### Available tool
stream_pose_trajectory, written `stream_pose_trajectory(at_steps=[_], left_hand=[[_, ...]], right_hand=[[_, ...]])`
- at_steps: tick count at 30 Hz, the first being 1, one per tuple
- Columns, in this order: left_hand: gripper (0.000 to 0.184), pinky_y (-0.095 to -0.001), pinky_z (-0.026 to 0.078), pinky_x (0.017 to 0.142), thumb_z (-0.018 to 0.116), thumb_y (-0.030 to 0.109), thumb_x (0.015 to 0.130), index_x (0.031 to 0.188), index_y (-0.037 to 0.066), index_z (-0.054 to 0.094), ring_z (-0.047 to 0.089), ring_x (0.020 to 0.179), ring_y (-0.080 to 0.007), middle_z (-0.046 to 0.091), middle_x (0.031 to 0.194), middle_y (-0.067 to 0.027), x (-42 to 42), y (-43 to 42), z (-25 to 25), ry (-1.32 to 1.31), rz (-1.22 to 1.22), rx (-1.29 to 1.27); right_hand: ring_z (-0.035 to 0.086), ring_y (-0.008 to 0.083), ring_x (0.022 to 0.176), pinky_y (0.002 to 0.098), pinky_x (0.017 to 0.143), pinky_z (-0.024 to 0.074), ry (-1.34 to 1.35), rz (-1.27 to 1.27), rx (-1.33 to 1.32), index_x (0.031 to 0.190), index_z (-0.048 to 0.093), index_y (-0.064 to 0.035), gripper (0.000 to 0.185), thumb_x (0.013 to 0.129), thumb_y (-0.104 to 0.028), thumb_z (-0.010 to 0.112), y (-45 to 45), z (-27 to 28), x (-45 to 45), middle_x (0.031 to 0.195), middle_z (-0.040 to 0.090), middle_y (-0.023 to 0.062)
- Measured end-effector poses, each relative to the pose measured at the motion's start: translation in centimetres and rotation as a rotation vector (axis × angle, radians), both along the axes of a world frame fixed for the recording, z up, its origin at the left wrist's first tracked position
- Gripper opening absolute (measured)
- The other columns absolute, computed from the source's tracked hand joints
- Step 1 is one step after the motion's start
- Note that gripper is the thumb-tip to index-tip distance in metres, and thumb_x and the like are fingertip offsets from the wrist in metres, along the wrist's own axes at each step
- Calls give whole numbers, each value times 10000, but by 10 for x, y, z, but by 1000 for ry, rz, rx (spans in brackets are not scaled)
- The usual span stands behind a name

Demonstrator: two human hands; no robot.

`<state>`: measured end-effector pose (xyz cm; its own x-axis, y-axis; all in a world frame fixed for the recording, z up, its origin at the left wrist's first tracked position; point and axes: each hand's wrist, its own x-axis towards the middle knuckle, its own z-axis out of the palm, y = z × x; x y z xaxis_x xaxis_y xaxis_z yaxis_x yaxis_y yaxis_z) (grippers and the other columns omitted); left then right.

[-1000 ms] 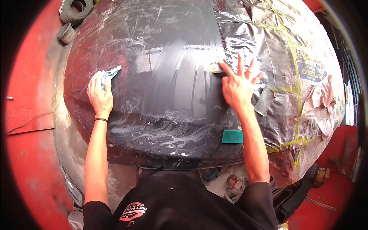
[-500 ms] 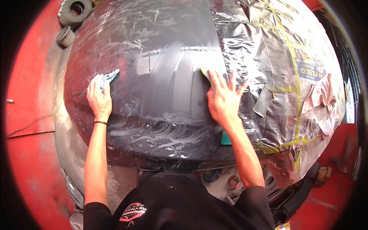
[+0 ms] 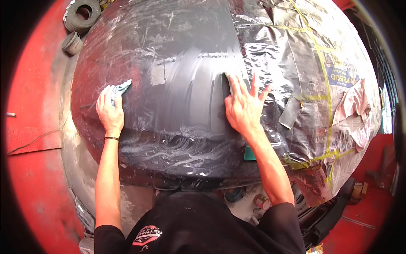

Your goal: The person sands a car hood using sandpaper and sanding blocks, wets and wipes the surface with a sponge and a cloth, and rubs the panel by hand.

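Observation:
A large dark, curved panel (image 3: 139, 106) lies under both hands, wet and streaked with pale residue. On its left part my left hand (image 3: 110, 109) is closed round a light blue cloth (image 3: 122, 87), whose end sticks out beyond the fingers. My right hand (image 3: 246, 103) rests near the panel's right side, beside the masked edge. Its index and middle fingers lie together over a thin pad, mostly hidden under them, while the other fingers are spread. A green block (image 3: 250, 153) sits below, partly behind my right forearm.
Plastic and newspaper masking with yellow tape (image 3: 325, 84) covers the right side. On it lie a grey sheet (image 3: 291, 112) and a pinkish cloth (image 3: 353, 103). A tyre (image 3: 82, 16) and a bucket (image 3: 72, 44) stand at upper left. A can (image 3: 262, 202) is below the panel.
My right hand has moved left off the masking onto the dark panel, its fingers coming closer together. The green block is now more covered by the forearm. My left hand has barely moved.

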<state>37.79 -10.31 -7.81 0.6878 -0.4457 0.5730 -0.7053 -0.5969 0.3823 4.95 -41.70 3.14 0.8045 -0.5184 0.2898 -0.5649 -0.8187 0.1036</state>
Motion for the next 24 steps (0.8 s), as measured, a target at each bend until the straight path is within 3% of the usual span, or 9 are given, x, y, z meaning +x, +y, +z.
stream_pose_trajectory(at_steps=[2, 3, 5, 11, 15, 16, 20, 24], left_hand=[[450, -494, 455, 1206, 645, 394, 1135, 1432, 66, 731, 640, 1396, -361, 711, 1483, -149, 0, -1, 1, -11, 1, 4], [449, -494, 455, 1206, 645, 394, 1136, 1431, 67, 732, 639, 1397, -361, 711, 1484, -149, -1, 0, 1, -14, 1, 6], [449, -495, 454, 1207, 645, 395, 1136, 1431, 68, 731, 638, 1400, -362, 710, 1486, -148, -5, 2, 0, 1, 2, 9], [447, -496, 451, 1211, 648, 384, 1134, 1439, 68, 727, 633, 1411, -361, 709, 1492, -147, -2, -2, 1, -11, 9, 2], [448, -499, 444, 1218, 649, 385, 1133, 1440, 67, 727, 632, 1418, -362, 711, 1490, -146, -2, -1, 1, -9, 7, 5], [446, -502, 443, 1219, 649, 382, 1133, 1439, 68, 727, 632, 1418, -362, 713, 1486, -145, -1, -2, 1, -11, 8, 4], [476, -503, 427, 1239, 639, 374, 1137, 1507, 79, 686, 598, 1476, -352, 680, 1543, -146, 0, 1, 0, 7, -21, 22], [589, -511, 364, 1315, 626, 326, 1150, 1666, 57, 531, 494, 1603, -353, 569, 1688, -173, -8, 7, 13, -1, -50, -21]], right_hand=[[196, 488, 1714, 897, 1264, 37, -8, 49, 0, 1676, 536, -154, 674, 1010, -234, 603, -6, 0, -5, 1722, 549, 38], [159, 489, 1720, 893, 1276, 10, 20, 10, 0, 1650, 565, -112, 701, 983, -307, 666, -12, 1, -4, 1731, 523, 62], [144, 498, 1721, 893, 1276, 11, 26, -19, 7, 1648, 570, -102, 709, 984, -322, 691, -5, 0, 1, 1746, 501, 62], [154, 510, 1721, 907, 1262, 1, -14, -6, -67, 1666, 549, -112, 751, 982, -354, 741, 20, -11, -13, 1771, 467, 58], [181, 526, 1705, 916, 1248, -10, -1, -113, 47, 1682, 536, -151, 697, 1036, -352, 701, 36, -19, 0, 1759, 490, 30], [234, 525, 1691, 910, 1245, 22, 8, -113, -6, 1727, 469, -137, 644, 1127, -343, 578, 36, -10, 4, 1779, 478, 44], [186, 561, 1695, 903, 1252, -9, 25, -257, 0, 1763, 414, -142, 664, 1166, -430, 468, 4, -19, 31, 1815, 427, 46], [204, 562, 1679, 913, 1250, -12, -98, -153, 12, 1712, 501, -151, 620, 1141, -391, 526, 32, -28, 20, 1762, 483, 36]])
